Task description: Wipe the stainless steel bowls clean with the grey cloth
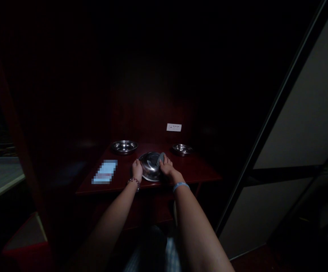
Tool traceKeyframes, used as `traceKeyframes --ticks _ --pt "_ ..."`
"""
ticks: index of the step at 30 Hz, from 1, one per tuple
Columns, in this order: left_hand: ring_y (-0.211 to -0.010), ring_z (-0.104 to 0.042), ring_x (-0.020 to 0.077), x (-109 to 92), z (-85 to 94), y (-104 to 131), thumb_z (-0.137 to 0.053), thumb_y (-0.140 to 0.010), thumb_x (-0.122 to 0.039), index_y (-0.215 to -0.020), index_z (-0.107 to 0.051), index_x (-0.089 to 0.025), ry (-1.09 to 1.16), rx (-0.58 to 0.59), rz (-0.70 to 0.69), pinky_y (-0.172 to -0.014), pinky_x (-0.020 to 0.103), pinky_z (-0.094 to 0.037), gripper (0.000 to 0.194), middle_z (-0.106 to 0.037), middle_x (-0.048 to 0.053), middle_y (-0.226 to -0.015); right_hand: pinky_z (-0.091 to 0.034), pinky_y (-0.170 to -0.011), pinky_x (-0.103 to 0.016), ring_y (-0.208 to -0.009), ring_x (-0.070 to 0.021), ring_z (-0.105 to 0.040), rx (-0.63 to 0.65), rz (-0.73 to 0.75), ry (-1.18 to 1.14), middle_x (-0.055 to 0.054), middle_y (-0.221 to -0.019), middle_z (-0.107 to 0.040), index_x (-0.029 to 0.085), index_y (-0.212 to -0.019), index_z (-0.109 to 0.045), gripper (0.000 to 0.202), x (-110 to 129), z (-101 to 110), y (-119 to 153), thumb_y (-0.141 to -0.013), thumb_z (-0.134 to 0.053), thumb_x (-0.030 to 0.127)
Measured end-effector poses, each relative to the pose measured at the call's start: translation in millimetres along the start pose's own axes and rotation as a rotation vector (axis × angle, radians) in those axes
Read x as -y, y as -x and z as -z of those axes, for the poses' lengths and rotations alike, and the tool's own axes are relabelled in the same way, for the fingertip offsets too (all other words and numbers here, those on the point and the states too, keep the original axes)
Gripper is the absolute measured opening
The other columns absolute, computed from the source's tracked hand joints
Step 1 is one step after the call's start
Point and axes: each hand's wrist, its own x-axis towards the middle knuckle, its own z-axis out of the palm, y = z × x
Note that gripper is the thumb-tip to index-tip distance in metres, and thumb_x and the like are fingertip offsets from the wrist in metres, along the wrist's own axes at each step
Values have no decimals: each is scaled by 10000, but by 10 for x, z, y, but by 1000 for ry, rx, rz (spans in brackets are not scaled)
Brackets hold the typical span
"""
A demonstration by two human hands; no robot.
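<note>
A shiny metal bowl (149, 172) lies upside down near the front edge of the dark red shelf. My left hand (137, 170), with a beaded bracelet at its wrist, grips the bowl's left rim. In my right hand (167, 167) is a grey-green cloth or sponge (161, 159), pressed against the bowl's upper right side. A light blue band circles my right wrist. Behind the bowl, one metal dish (124, 146) stands to the left and a smaller one (182, 149) to the right.
A pixelated bright rectangle (105, 172) lies on the shelf (198, 172) at the left. A white socket panel (174, 127) is on the back wall. Pale panels (308, 113) stand at the right, and a red box (28, 247) is at the lower left.
</note>
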Motion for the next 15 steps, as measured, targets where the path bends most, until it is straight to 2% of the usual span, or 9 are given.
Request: traceKeyframes --ticks 6,11,15 --pt "-787 -686 227 -19 -7 21 -574 -1045 -359 -710 -626 -236 17 -5 19 -904 362 -558 360 -684 39 -743 -156 -1421 -472 -1772 -326 -139 -46 119 108 -243 -1887 -124 58 -1814 -167 733 119 5 113 -1187 -294 415" --pt "-777 -688 222 26 7 -14 -526 -1041 -344 -726 -633 -237 -3 16 -3 -893 362 -561 349 -690 42 -745 -218 -1411 -508 -1757 -346 -212 -99 197 197 -218 -1878 -190 79 -1803 -263 709 155 -31 113 -1179 -301 414" --pt "-737 -655 216 61 1 -56 -519 -1032 -397 -701 -608 -245 -31 13 -38 -834 363 -568 374 -690 55 -733 -262 -1399 -495 -1738 -321 -281 -143 294 264 -181 -1866 -274 129 -1791 -335 672 176 -61 94 -1169 -328 384"
